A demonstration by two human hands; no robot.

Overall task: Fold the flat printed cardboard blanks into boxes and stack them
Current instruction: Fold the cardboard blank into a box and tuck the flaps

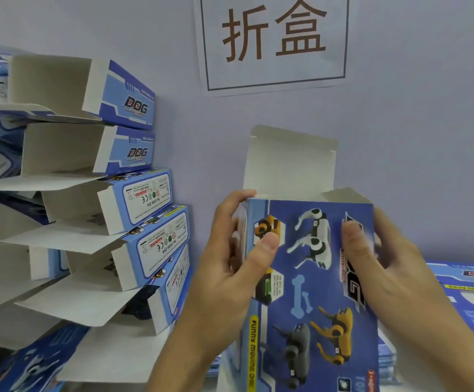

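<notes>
Left hand (230,250) and right hand (385,264) are gripping a half-formed box (315,278), top flap (289,162) standing open; stacked boxes (111,193) are waiting at nine o'clock, flat blanks (467,290) at three.

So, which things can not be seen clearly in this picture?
- Box bottom: cut off by the lower edge of the head view.
- Left hand fingers: behind the box side.
- Stack left part: cut off by the left edge.
- Flat blanks print: blurred, partly behind the right hand.
</notes>
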